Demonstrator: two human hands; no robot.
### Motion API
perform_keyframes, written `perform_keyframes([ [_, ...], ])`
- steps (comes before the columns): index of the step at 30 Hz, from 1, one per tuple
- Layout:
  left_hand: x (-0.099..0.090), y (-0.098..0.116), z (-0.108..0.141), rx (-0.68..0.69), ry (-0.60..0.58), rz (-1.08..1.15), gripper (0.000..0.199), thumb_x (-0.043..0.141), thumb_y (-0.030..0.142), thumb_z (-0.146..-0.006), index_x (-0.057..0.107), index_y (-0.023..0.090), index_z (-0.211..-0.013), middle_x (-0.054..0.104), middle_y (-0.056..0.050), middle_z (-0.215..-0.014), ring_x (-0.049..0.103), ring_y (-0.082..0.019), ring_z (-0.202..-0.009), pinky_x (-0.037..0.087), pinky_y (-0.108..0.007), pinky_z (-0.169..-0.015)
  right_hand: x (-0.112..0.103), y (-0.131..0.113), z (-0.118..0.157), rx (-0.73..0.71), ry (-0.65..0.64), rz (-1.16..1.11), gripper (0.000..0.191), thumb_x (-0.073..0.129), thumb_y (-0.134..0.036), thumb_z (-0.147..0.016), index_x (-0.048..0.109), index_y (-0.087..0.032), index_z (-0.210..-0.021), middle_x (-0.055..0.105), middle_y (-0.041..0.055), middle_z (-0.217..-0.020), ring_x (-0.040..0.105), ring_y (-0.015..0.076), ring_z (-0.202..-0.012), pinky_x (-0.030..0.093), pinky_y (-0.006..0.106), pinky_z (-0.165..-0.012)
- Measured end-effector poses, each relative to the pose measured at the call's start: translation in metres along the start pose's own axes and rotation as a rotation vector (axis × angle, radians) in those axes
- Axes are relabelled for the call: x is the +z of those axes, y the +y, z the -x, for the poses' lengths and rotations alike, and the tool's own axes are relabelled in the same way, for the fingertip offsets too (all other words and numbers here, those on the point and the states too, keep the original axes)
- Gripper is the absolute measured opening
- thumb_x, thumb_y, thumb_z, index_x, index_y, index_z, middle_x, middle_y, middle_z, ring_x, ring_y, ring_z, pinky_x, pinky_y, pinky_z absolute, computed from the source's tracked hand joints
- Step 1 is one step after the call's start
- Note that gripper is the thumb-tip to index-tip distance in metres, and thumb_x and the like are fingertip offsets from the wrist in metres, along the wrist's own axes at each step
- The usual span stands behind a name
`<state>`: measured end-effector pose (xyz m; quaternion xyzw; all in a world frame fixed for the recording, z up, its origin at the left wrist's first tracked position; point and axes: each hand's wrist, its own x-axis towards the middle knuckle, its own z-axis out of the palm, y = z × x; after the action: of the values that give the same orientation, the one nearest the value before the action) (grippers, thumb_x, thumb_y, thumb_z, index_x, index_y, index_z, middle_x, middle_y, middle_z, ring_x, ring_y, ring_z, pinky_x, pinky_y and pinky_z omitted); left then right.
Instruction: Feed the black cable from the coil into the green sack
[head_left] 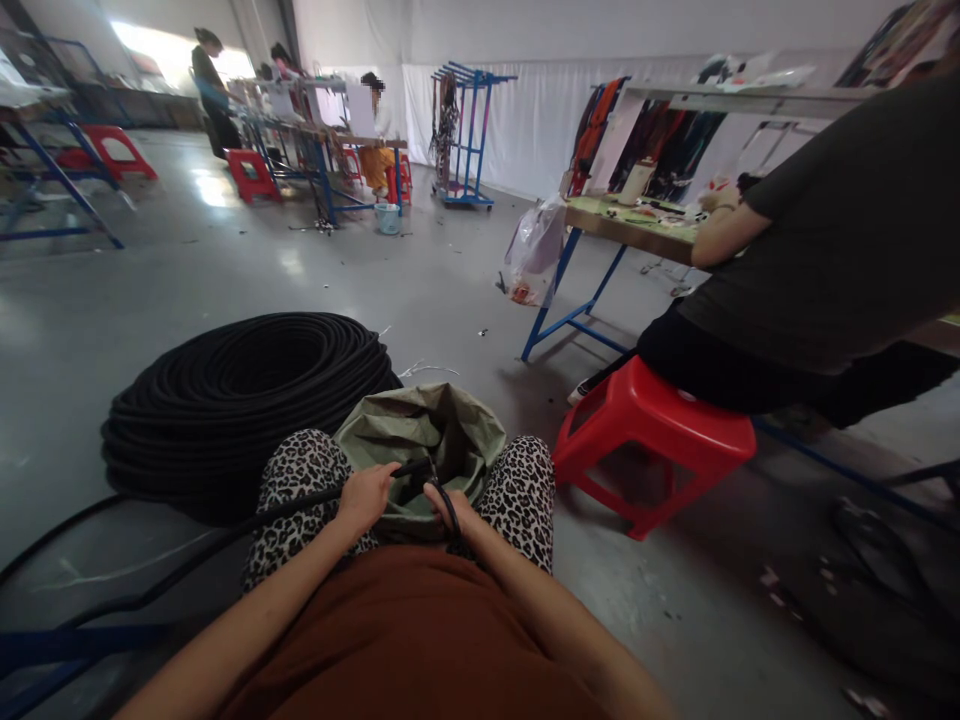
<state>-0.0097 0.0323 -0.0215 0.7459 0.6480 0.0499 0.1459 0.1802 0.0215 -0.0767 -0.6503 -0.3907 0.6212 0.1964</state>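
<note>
My left hand point(367, 497) is closed around a thick black cord point(300, 504), whose end sticks out past the fingers over an open olive-green sack point(375, 425). In my right hand point(456, 512) is a pair of scissors point(448, 508) with black handles, held close to that cord end. Whether the blades touch the cord is too small to tell. Dark pieces lie inside the sack, which stands between my knees, but its depth is in shadow. From my left hand the cord trails down to the left. A big coil of black cord point(247, 400) rests on the floor at the left.
A co-worker point(847, 230) sits on a red stool point(652, 430) at my right, by a workbench point(637, 232) with a plastic bag point(536, 250) hanging from it. Farther off are a blue rack point(469, 140) and other people at tables. A blue bar point(82, 645) crosses the lower left.
</note>
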Motion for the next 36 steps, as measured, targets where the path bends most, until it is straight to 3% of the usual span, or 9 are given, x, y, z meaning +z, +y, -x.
perform_keyframes([
  [7, 0.002, 0.003, -0.002, 0.002, -0.022, 0.008, 0.041, 0.041, 0.021, -0.094, 0.061, 0.025, -0.13, 0.071, -0.007, -0.122, 0.065, -0.018, -0.107, 0.045, -0.029, -0.093, -0.002, 0.0, 0.002, -0.103, 0.068, 0.132, 0.047, 0.053, -0.045, -0.095, 0.056, -0.014, -0.06, 0.054, 0.0023, -0.057, 0.052, 0.0113, -0.05, 0.04, 0.019, -0.047],
  [14, 0.003, 0.008, -0.003, -0.011, -0.021, 0.018, 0.041, 0.043, 0.02, -0.093, 0.062, 0.024, -0.129, 0.071, -0.008, -0.121, 0.066, -0.018, -0.106, 0.046, -0.03, -0.093, 0.0, -0.008, 0.011, -0.011, 0.048, 0.072, 0.049, 0.051, -0.047, -0.096, 0.053, -0.016, -0.058, 0.05, 0.0005, -0.052, 0.047, 0.0116, -0.039, 0.04, 0.022, -0.04],
  [24, 0.005, 0.007, -0.005, -0.008, -0.035, -0.046, 0.041, 0.042, 0.02, -0.094, 0.063, 0.024, -0.128, 0.073, -0.009, -0.117, 0.067, -0.021, -0.105, 0.047, -0.032, -0.091, -0.001, -0.009, 0.015, -0.028, 0.026, 0.117, 0.051, 0.051, -0.046, -0.096, 0.047, -0.018, -0.053, 0.046, -0.0001, -0.049, 0.045, 0.0106, -0.037, 0.039, 0.022, -0.039],
  [36, 0.002, 0.009, -0.006, -0.03, -0.06, -0.072, 0.041, 0.041, 0.02, -0.093, 0.063, 0.023, -0.129, 0.072, -0.008, -0.119, 0.067, -0.021, -0.106, 0.047, -0.032, -0.091, -0.001, -0.011, 0.011, 0.078, 0.068, 0.118, 0.044, 0.055, -0.047, -0.094, 0.053, -0.016, -0.062, 0.047, -0.001, -0.05, 0.046, 0.0107, -0.035, 0.037, 0.021, -0.035],
])
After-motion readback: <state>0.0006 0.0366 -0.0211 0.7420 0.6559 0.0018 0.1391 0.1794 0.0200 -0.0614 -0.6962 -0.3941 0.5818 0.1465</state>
